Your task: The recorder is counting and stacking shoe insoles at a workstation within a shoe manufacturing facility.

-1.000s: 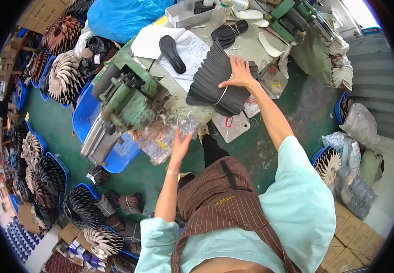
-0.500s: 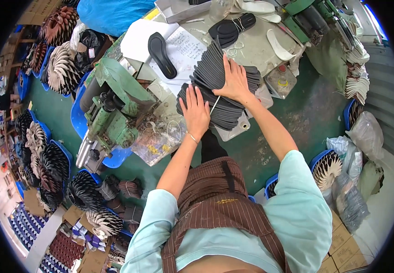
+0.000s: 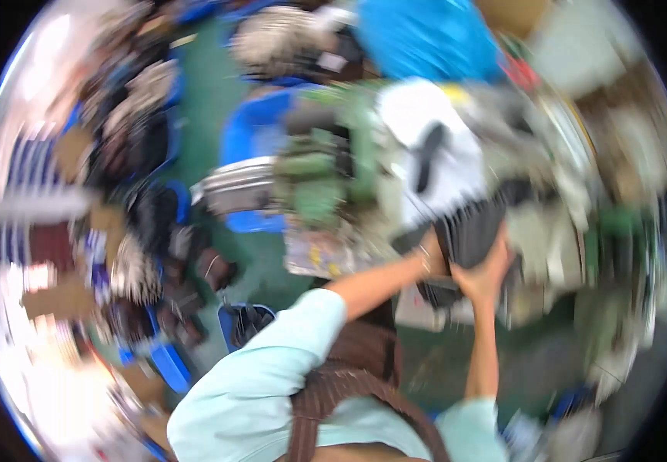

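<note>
Motion blurs the whole view. A bundle of dark grey shoe insoles (image 3: 468, 235) is pressed between my two hands at the near edge of the workbench. My left hand (image 3: 435, 258) is against its left side, with the fingers partly hidden. My right hand (image 3: 486, 269) wraps its right side, thumb toward me and fingers pointing away. More dark insoles (image 3: 439, 292) show below the bundle. A single black insole (image 3: 429, 158) lies beyond it on white paper (image 3: 456, 173). Another dark piece (image 3: 516, 191) rests at the bundle's far right.
A green machine (image 3: 314, 173) stands on the left of the workbench, beside a blue tub (image 3: 252, 138). A blue plastic bag (image 3: 429, 35) is at the far side. Tubs and piles of insoles (image 3: 137, 266) line the floor on the left.
The view has swung left, so the bench appears farther right. My hands have gone from lying flat on top of the insoles to gripping the bundle's sides.
</note>
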Demonstrator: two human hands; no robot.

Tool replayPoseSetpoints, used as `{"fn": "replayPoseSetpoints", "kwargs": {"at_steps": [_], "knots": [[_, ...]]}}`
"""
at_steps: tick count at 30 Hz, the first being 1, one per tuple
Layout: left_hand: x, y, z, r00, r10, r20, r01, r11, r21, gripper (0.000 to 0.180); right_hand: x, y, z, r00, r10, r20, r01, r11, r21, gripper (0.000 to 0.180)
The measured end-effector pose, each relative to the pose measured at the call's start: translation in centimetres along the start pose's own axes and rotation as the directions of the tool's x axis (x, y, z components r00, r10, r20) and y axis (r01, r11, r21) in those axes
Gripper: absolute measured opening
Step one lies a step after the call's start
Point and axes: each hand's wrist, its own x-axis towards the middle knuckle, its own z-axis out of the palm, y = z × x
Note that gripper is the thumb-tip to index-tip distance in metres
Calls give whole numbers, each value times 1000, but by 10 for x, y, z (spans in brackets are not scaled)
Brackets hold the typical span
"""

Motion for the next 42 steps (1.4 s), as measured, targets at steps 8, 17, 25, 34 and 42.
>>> {"fn": "replayPoseSetpoints", "kwargs": {"at_steps": [8, 17, 25, 34, 42], "knots": [[-37, -183, 23, 989, 117, 96, -74, -174, 982, 71, -2, -68, -18, 924, -352, -149, 382, 845, 374, 105], [-9, 128, -92, 981, -193, -23, 155, 847, -508, 84, -37, -82, -67, 912, 378, 159, -261, 237, 936, 84], [-155, 245, -181, 862, -39, -506, 98, 991, 90, 144, -53, -238, 14, 923, -8, 384, -374, 214, 902, 62], [-273, 255, -277, 449, -57, -892, 154, 988, 15, 134, -98, -380, 110, 794, -266, 546, -209, 725, 656, 77], [-321, 215, -339, 506, -201, -839, 167, 977, -133, 135, -106, -404, 179, 827, -94, 554, -485, 380, 788, 53]]}}
